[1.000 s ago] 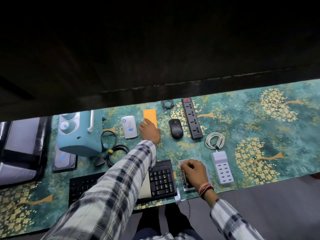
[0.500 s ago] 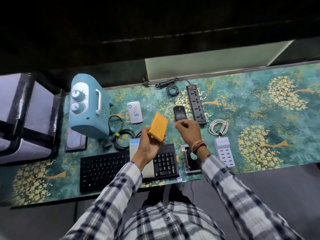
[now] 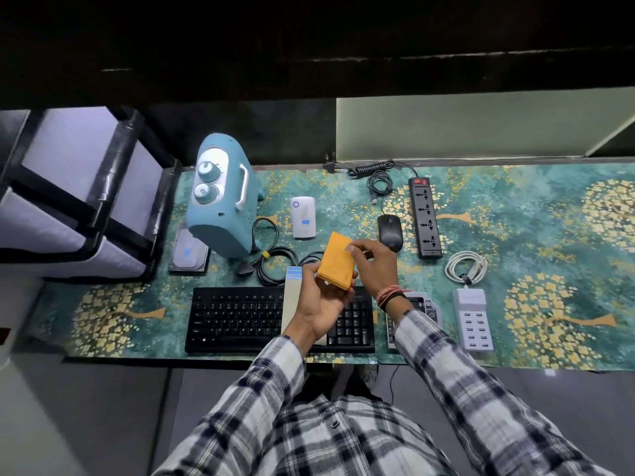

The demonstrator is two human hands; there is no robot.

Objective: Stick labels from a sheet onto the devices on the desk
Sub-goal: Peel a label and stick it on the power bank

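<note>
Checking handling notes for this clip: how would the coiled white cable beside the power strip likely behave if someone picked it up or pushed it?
The white cable would probably be floppy, since it lies in loose loops. A dark tie at the near side bundles it, so it would likely lift as one bunch. It looks thin and light, so a push would probably slide it across the patterned mat.
</note>
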